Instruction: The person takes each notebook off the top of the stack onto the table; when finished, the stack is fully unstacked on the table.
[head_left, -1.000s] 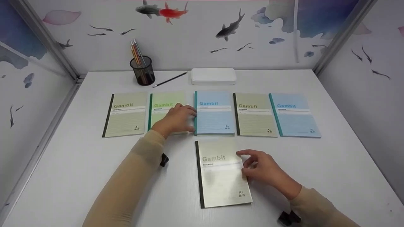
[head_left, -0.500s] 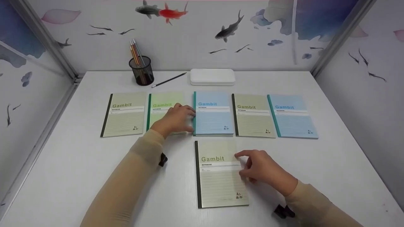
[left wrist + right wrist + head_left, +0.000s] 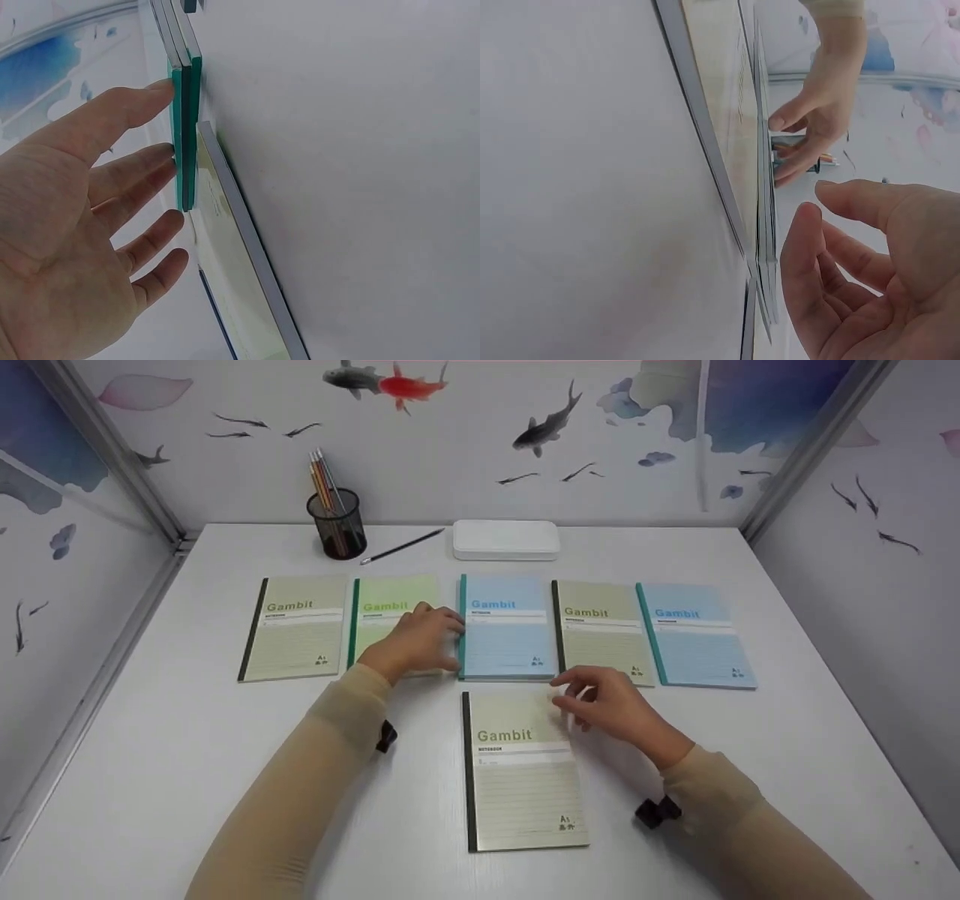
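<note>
In the head view, a stack of notebooks with a light blue cover on top (image 3: 506, 651) lies in the middle of a row. My left hand (image 3: 420, 637) reaches across the green notebook (image 3: 397, 587) and touches the stack's spine side. The left wrist view shows its thumb and fingertips against the stacked teal and dark spines (image 3: 182, 135). In front of the stack lies an olive notebook (image 3: 525, 799) with a dark spine. My right hand (image 3: 615, 705) is over that notebook's upper right corner, near the stack's lower right corner. Its bent fingers (image 3: 802, 240) hold nothing.
An olive notebook (image 3: 296, 652) ends the row at left; another olive one (image 3: 604, 649) and a blue one (image 3: 705, 652) lie at right. Behind stand a mesh pencil cup (image 3: 337, 529) and a white case (image 3: 506, 540), with a pencil (image 3: 403, 547) between them.
My right hand has moved from the front olive notebook's right edge up to its upper right corner. My left hand stays at the blue-topped stack.
</note>
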Tool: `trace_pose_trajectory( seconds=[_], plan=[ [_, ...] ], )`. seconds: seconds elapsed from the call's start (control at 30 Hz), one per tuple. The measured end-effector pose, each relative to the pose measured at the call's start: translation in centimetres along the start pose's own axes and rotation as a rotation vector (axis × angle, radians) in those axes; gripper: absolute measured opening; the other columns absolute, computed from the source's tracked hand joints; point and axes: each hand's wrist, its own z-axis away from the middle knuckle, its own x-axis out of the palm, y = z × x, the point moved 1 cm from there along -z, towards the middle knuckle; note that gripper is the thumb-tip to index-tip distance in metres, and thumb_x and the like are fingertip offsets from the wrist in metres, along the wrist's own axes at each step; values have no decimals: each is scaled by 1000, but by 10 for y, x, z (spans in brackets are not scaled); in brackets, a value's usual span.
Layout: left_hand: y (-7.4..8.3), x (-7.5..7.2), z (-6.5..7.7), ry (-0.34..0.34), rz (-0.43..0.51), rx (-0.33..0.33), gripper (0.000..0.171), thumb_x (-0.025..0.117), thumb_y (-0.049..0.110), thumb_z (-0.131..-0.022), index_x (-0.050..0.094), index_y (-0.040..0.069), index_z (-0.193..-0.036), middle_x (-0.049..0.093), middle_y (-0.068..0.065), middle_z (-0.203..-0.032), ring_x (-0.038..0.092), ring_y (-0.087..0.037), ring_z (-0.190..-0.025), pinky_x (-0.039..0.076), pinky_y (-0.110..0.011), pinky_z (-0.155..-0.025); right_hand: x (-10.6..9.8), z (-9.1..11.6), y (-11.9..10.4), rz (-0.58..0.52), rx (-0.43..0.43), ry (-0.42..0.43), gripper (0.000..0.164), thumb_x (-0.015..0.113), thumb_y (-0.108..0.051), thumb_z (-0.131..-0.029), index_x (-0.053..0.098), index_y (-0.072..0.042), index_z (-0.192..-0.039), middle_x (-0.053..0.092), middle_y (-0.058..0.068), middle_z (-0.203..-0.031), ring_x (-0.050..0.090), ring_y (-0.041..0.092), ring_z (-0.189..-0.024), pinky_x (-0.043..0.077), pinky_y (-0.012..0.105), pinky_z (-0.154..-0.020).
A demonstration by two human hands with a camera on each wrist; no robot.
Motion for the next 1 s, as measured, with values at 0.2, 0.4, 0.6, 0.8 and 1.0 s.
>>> trace_pose_trajectory(
  seconds=[0.2,0.4,0.6,0.8,1.0],
  plan=[
    [-1,-4,-1,-13,0,-14,63,86,31,-84,64,18,-142,49,5,-156,38,-24,-139,34,-45,-121,-13,-35,2,-50,46,59,29,75,-16,-95,72,-8,-122,70,13,-106,71,24,-84,63,32,-70],
    [1,-4,-1,-20,14,-32,64,87,31,-84,63,19,-142,48,5,-156,38,-24,-138,35,-45,-121,-21,-68,3,-42,166,103,33,72,-24,-97,69,-13,-128,66,9,-123,68,24,-104,62,31,-80],
    [1,-3,-1,-14,18,-8,64,87,30,-84,64,17,-142,49,4,-156,38,-25,-140,35,-45,-121,-27,-94,0,-81,222,128,37,70,-24,-99,65,-13,-134,63,8,-126,67,24,-107,61,31,-88],
    [2,-2,-1,-17,-1,-2,63,86,30,-85,64,16,-142,49,4,-156,38,-26,-140,34,-47,-121,-31,-117,-3,-72,231,102,39,69,-22,-100,63,-7,-135,64,14,-122,72,24,-97,62,31,-84],
    [2,0,0,-6,-4,-8,62,86,29,-85,64,16,-141,50,4,-155,38,-26,-140,34,-46,-121,-32,-132,-7,-30,285,103,43,74,-23,-96,63,-4,-133,64,15,-119,73,23,-90,62,29,-79]
  ],
)
